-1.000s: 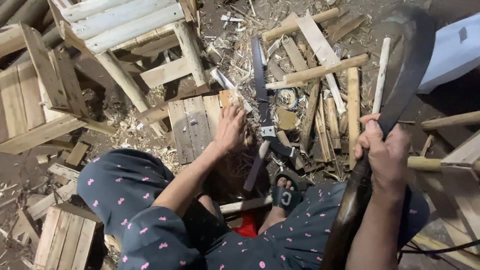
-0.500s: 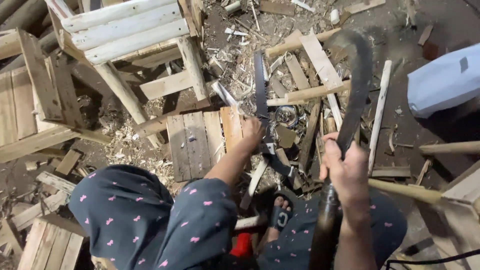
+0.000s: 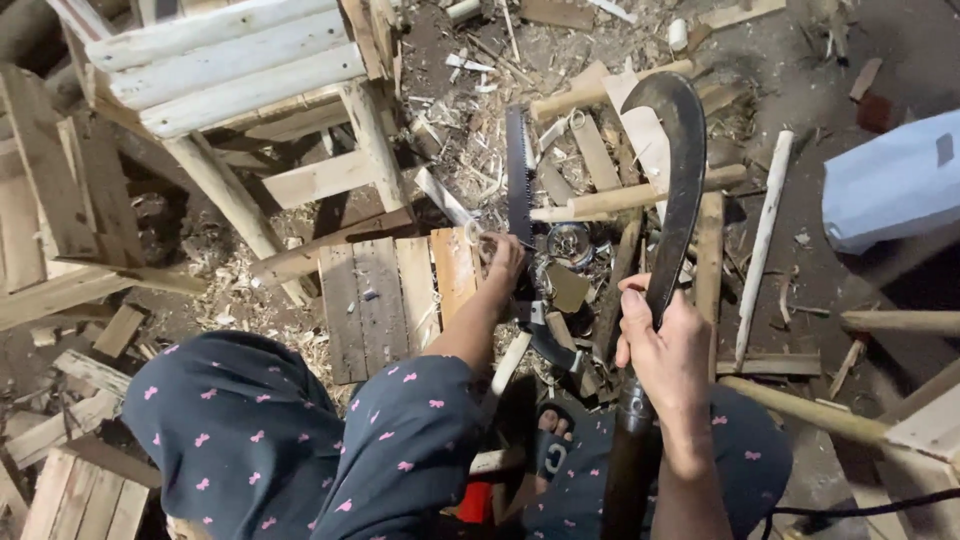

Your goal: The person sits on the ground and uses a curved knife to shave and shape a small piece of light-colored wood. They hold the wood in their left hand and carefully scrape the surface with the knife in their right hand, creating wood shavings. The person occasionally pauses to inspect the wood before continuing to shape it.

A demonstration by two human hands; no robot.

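Wood scraps, shavings and offcut sticks cover the dirt floor [image 3: 850, 60] on all sides of the seated person. Left hand [image 3: 503, 262] reaches forward and down, fingers curled at the near end of a saw [image 3: 519, 180] that lies flat on the litter, toothed blade pointing away; whether the fingers grip the saw or only touch it cannot be told. Just left of this hand lies a small slatted panel [image 3: 385, 300] of short boards. Right hand [image 3: 668, 350] is clamped around the dark handle of a billhook [image 3: 675, 190], held upright, its curved blade rising above the hand and hooking to the left at the tip. Both hands are apart, the saw between them. Upper left stands a stool [image 3: 240, 90] of pale round bars and square legs. A pale peeled stick [image 3: 762, 240] lies right of the billhook. A sandalled foot [image 3: 550, 445] shows below, between the knees.
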